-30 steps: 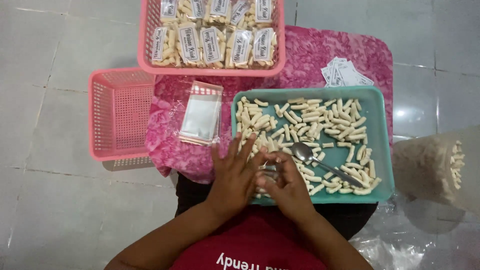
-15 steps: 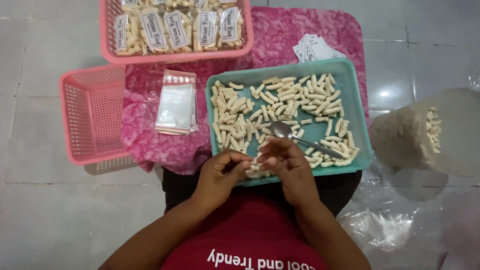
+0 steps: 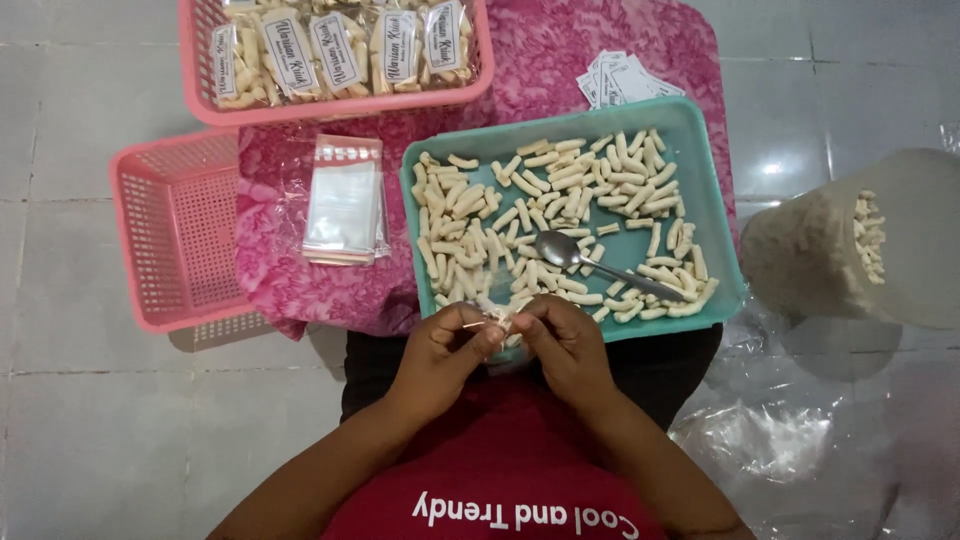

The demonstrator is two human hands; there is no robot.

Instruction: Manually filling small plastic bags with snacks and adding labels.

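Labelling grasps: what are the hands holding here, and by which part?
Both the left hand and right hand pinch a small clear snack-filled bag by its top edge, fingertip grip, at the teal tray's near rim.

There is only one camera, worn on the person's head, and it looks almost straight down over the lap. The left hand (image 3: pixel 440 350) and the right hand (image 3: pixel 570 345) are near the middle of the picture, quite close to the lens. Further ahead, the top edge cuts the upper pink basket (image 3: pixel 200 85). The teal tray (image 3: pixel 715 215) lies fully inside the picture.
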